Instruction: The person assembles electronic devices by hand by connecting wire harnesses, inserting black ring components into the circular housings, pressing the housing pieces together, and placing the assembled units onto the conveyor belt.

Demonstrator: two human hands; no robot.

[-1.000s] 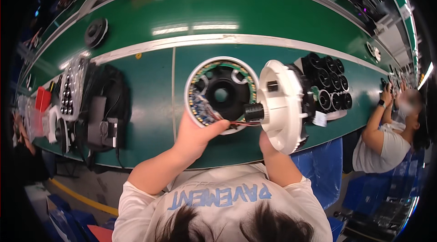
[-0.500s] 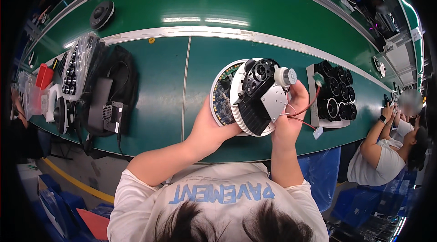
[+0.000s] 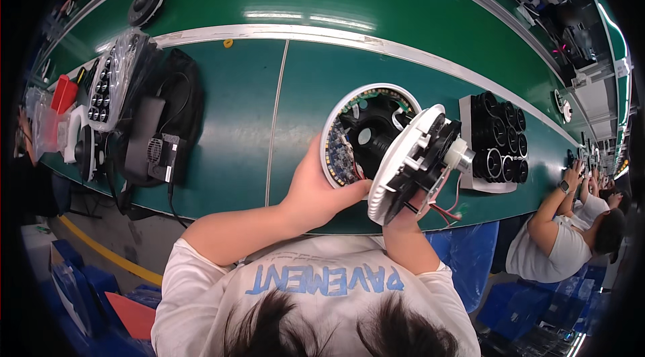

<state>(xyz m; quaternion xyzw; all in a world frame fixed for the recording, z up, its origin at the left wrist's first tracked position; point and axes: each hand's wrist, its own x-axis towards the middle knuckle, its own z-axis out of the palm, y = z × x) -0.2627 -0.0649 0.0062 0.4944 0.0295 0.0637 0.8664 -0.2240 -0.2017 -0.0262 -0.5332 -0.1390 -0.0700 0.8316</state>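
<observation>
1. The person's left hand (image 3: pixel 322 189) is gripping the round white housing with a ring of circuit board and a black moulded core (image 3: pixel 366 132), fingers curled closed round its lower rim; the housing is being held tilted up off the green conveyor table (image 3: pixel 222 108), its open face turned toward the camera.
2. The right hand (image 3: pixel 406 219) is holding the round white cover plate with black parts and a short white cylinder on its back (image 3: pixel 416 159); the hand is sitting underneath the plate, so the fingers are mostly hidden and how tightly they are closing cannot be told beyond that they are supporting it from below.
3. The cover plate is standing on edge, just to the right of the housing and overlapping its right rim, with red and black wires (image 3: pixel 443 212) hanging from its lower edge beside the right hand.
4. A white tray of black cylindrical parts (image 3: pixel 497 145) is lying on the table just right of the plate.
5. To the far left, a clear plastic tray of small black parts (image 3: pixel 111 88) and black bags with a cabled device (image 3: pixel 164 135) are resting on the table.
6. A co-worker in a white shirt (image 3: pixel 557 243) is sitting at the right, both hands reaching onto the belt.
</observation>
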